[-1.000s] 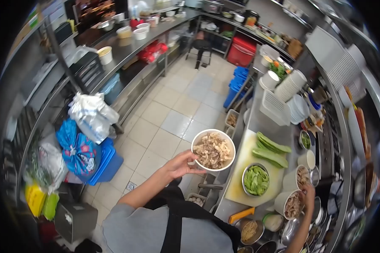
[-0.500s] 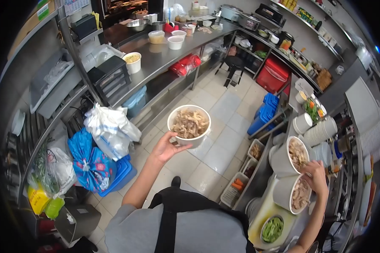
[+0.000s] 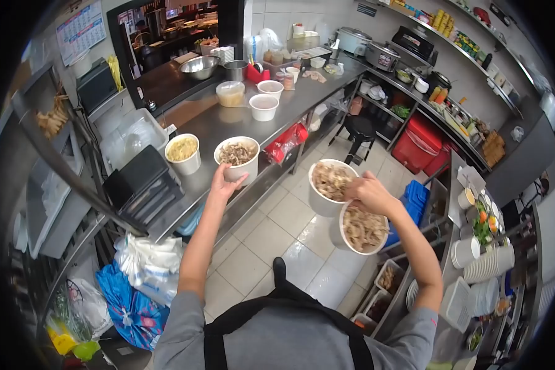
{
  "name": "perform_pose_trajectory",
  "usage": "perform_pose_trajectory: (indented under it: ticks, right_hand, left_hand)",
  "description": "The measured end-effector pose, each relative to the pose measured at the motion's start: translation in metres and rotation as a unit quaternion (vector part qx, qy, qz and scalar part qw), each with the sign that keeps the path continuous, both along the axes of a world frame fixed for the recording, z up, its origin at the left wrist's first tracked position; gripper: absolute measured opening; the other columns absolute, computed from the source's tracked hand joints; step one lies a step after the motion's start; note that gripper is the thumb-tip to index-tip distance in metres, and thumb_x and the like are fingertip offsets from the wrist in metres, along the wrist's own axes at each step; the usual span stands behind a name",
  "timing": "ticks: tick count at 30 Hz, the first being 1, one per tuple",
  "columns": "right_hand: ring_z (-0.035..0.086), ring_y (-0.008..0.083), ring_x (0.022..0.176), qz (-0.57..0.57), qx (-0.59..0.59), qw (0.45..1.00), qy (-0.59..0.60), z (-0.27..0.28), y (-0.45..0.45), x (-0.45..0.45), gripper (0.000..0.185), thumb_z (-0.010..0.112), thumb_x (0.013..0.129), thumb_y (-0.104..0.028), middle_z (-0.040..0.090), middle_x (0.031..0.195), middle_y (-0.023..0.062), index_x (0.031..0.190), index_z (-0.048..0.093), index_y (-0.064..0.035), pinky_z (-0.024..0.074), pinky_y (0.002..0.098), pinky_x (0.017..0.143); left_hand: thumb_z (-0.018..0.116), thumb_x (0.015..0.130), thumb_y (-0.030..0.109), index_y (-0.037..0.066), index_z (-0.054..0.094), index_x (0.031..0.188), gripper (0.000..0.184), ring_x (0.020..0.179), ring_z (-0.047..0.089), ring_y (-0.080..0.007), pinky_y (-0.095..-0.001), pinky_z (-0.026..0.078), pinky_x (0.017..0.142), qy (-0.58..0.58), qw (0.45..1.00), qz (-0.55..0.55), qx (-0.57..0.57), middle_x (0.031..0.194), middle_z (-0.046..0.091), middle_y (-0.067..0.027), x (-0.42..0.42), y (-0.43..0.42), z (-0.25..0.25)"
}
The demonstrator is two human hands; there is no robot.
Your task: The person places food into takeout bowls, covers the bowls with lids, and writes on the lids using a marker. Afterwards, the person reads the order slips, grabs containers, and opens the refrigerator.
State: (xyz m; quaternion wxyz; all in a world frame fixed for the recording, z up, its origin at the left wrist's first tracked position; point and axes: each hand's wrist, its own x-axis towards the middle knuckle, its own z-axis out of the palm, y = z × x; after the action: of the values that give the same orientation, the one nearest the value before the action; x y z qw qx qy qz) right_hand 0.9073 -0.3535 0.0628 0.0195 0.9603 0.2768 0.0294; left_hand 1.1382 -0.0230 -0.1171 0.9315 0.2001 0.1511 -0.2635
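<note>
My left hand (image 3: 228,177) grips a white paper bowl (image 3: 248,166) of shredded brown meat from below and the side. It is at the edge of the steel counter (image 3: 213,126); I cannot tell whether its base touches. To its left stands a similar bowl (image 3: 191,165) with yellowish food. Out over the floor, my right hand (image 3: 374,196) pinches two more white bowls together where their rims meet. Pale meat pieces fill both the upper bowl (image 3: 324,205) and the lower bowl (image 3: 337,234), which tilt toward me. The right fingertips are partly hidden.
Two white bowls, one of them a white tub (image 3: 264,112), and a clear lidded container (image 3: 230,94) stand farther along the counter. A black drawer unit (image 3: 145,185) is at the near left. A black stool (image 3: 357,129), red bin (image 3: 416,142) and stacked bowls (image 3: 490,265) are to the right.
My body has turned left toward the counter. The left hand's bowl has gone from over the floor to the counter edge. My right hand has lifted its two bowls away from the right-hand worktop.
</note>
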Motion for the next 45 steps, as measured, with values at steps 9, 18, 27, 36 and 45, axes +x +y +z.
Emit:
perform_pose_trajectory:
  ticks: [9,18,27,36,45]
  right_hand:
    - [0.059,0.0225,0.080,0.104,0.049,0.993,0.007,-0.091,0.066,0.333,0.011,0.060,0.062,-0.010,0.062,0.079,0.0039,0.073,0.063,-0.0110,0.0364,0.0390,0.076]
    - [0.062,0.0298,0.075,0.090,0.131,0.987,-0.017,-0.131,0.177,0.585,0.016,0.071,0.059,-0.016,0.063,0.076,0.0154,0.069,0.065,-0.0059,0.0506,0.0396,0.062]
    - [0.061,0.0324,0.077,0.129,0.310,0.942,0.018,-0.113,0.204,0.676,0.017,0.060,0.067,-0.008,0.062,0.081,0.0158,0.083,0.063,-0.0032,0.0493,0.0381,0.066]
    - [0.063,0.0194,0.067,-0.211,0.579,0.779,-0.117,-0.085,-0.128,0.769,0.013,0.053,0.081,-0.010,0.065,0.076,0.0103,0.082,0.064,-0.0028,0.0501,0.0299,0.060]
    - [0.063,0.0208,0.055,-0.054,0.523,0.712,0.466,-0.196,-0.152,0.771,0.044,0.062,0.080,-0.028,0.062,0.064,0.0129,0.109,0.051,0.0022,0.0515,0.0297,0.048]
  left_hand:
    - [0.062,0.061,0.006,0.007,0.038,0.119,0.062,0.112,0.040,-0.0348,-0.0576,0.038,0.090,-0.008,0.975,0.211,0.074,0.119,0.039,-0.0147,0.197,-0.013,-0.026]
    - [0.051,0.061,0.013,0.008,0.045,0.117,0.057,0.112,0.044,-0.0340,-0.0555,0.034,0.093,-0.006,0.942,0.322,0.098,0.119,0.048,-0.0141,0.390,0.073,-0.090]
    - [0.057,0.070,0.016,0.002,0.037,0.124,0.060,0.113,0.043,-0.0284,-0.0446,0.033,0.097,0.008,0.868,0.434,0.241,0.122,0.044,-0.0140,0.399,0.055,-0.018]
    - [0.049,0.084,0.006,0.002,0.025,0.134,0.056,0.113,0.041,-0.0225,-0.0337,0.032,0.094,-0.267,0.673,0.328,0.607,0.127,0.037,-0.0157,0.314,-0.087,0.061]
    - [0.045,0.089,0.009,0.007,0.023,0.135,0.051,0.077,0.056,-0.0186,-0.0277,0.049,0.052,-0.081,0.787,0.230,0.566,0.125,0.037,-0.0123,0.326,-0.245,-0.031]
